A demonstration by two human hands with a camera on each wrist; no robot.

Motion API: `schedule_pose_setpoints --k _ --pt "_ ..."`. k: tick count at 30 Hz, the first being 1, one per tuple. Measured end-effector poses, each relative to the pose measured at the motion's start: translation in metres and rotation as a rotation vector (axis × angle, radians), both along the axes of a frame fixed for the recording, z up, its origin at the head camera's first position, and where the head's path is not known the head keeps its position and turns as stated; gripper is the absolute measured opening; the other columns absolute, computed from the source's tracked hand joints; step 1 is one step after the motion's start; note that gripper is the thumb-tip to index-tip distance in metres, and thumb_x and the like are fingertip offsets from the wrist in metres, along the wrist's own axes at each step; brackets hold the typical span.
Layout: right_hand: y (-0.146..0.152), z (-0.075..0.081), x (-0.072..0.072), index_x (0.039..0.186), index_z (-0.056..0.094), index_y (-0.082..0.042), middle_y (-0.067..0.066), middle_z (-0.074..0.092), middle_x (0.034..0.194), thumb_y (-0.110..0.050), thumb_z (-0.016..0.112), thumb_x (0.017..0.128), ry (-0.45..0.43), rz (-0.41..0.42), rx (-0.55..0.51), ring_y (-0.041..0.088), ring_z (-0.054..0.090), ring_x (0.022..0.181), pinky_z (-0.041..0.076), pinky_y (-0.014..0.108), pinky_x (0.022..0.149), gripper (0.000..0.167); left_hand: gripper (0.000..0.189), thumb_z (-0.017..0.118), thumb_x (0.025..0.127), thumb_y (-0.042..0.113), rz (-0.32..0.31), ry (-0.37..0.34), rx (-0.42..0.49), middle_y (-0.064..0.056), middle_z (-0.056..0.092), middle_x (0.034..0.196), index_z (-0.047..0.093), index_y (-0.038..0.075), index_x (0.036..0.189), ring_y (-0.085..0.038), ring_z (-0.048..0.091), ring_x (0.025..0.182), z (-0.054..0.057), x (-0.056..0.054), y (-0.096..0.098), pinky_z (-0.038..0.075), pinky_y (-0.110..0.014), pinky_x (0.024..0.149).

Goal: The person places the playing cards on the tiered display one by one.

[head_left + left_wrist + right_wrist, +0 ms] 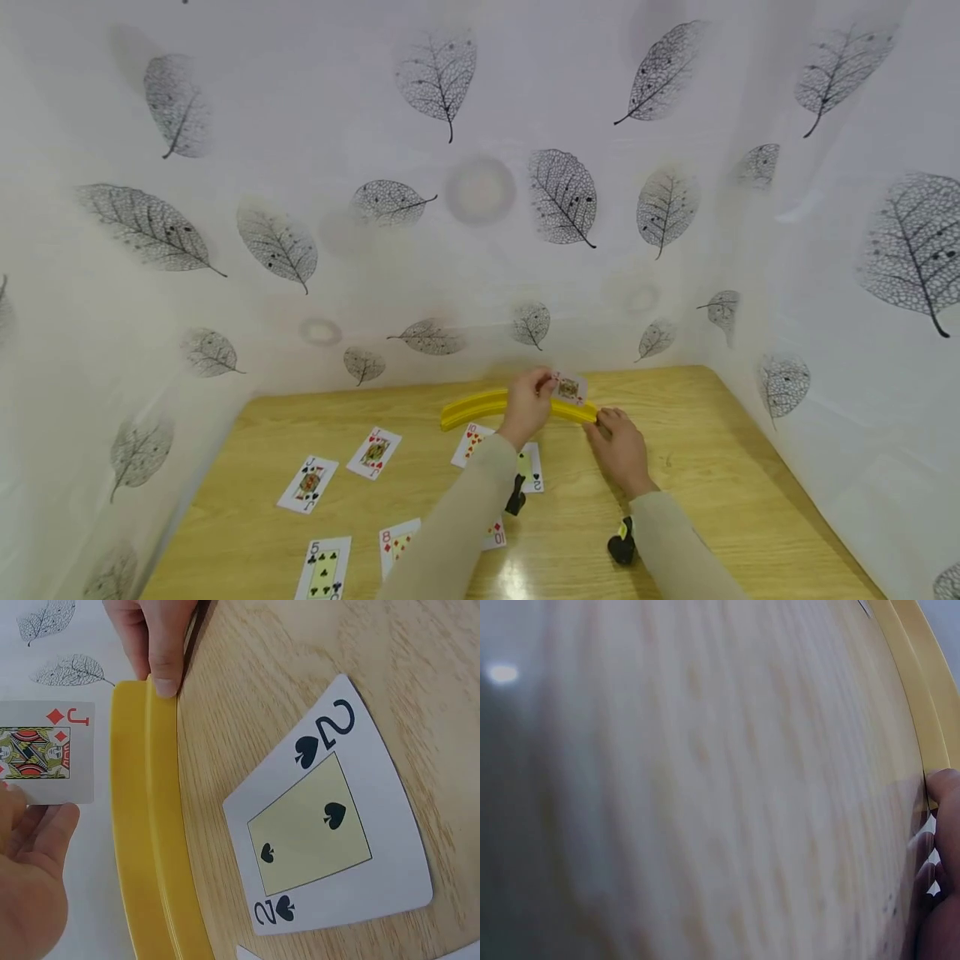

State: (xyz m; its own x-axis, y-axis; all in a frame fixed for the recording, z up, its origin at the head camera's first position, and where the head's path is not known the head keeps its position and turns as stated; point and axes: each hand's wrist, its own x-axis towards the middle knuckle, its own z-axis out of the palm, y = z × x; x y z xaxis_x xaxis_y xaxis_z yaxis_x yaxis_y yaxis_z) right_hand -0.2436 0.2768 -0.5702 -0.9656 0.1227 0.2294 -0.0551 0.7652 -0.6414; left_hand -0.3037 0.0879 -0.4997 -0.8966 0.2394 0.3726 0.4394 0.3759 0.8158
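Note:
My left hand (527,406) pinches a jack of diamonds playing card (569,388) by its edge. In the left wrist view, the face of this card (37,754) shows beside a curved yellow card holder (139,817). The holder (477,407) lies near the back of the table, its groove running along its length. At its right end my right hand (621,446) grips it, thumb on the front and fingers behind. Lying on the table in front of the holder is a two of spades (319,825).
Several cards lie face up on the wooden table (570,533): a jack (307,484), another jack (374,452), a five of clubs (325,569), an eight of diamonds (397,543) and a ten of hearts (470,443). Leaf-patterned white curtains (480,267) stand behind and at both sides.

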Motion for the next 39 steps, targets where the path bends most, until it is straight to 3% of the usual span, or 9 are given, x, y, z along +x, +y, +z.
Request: schedule_pose_setpoints --k 7,16,24,30,39 --pt "0.002 -0.002 -0.001 0.144 0.055 0.012 0.031 0.053 0.153 -0.030 0.060 0.108 -0.008 0.001 0.005 0.052 0.041 0.149 0.033 0.066 0.123 0.055 0.017 0.066 0.103 0.007 -0.004 0.006 0.034 -0.016 0.078 0.104 0.077 -0.001 0.112 -0.019 0.070 0.087 -0.005 -0.002 0.010 0.058 -0.020 0.076" --pt "-0.002 -0.003 -0.003 0.137 0.062 0.013 0.033 0.060 0.144 -0.023 0.065 0.105 0.092 0.000 0.004 0.055 0.047 0.142 0.038 0.070 0.118 0.048 0.016 0.069 0.099 0.000 0.017 0.029 0.111 -0.020 0.080 0.104 0.079 -0.005 0.110 -0.027 0.077 0.089 -0.008 -0.002 0.023 0.063 -0.022 0.074" --pt "-0.001 -0.007 -0.002 0.137 0.061 0.013 0.032 0.060 0.145 -0.025 0.065 0.105 0.070 -0.024 0.019 0.053 0.046 0.144 0.038 0.067 0.120 0.049 0.014 0.071 0.098 -0.001 0.055 0.076 0.148 -0.021 0.081 0.101 0.081 -0.005 0.107 -0.029 0.079 0.090 -0.016 -0.006 0.031 0.064 -0.025 0.075" --pt "-0.003 -0.005 -0.003 0.136 0.062 0.013 0.031 0.060 0.144 -0.025 0.066 0.105 0.075 -0.030 0.015 0.052 0.047 0.144 0.038 0.067 0.120 0.050 0.014 0.071 0.097 0.000 0.066 0.100 0.121 -0.020 0.081 0.102 0.081 -0.005 0.107 -0.032 0.080 0.090 -0.015 -0.007 0.029 0.066 -0.029 0.076" --pt "-0.002 -0.006 -0.003 0.137 0.061 0.013 0.031 0.059 0.146 -0.027 0.065 0.106 0.053 -0.033 0.019 0.051 0.047 0.145 0.038 0.066 0.120 0.051 0.017 0.070 0.099 0.001 0.040 0.047 0.092 -0.020 0.080 0.106 0.079 -0.005 0.112 -0.031 0.079 0.093 -0.017 -0.008 0.026 0.065 -0.026 0.077"
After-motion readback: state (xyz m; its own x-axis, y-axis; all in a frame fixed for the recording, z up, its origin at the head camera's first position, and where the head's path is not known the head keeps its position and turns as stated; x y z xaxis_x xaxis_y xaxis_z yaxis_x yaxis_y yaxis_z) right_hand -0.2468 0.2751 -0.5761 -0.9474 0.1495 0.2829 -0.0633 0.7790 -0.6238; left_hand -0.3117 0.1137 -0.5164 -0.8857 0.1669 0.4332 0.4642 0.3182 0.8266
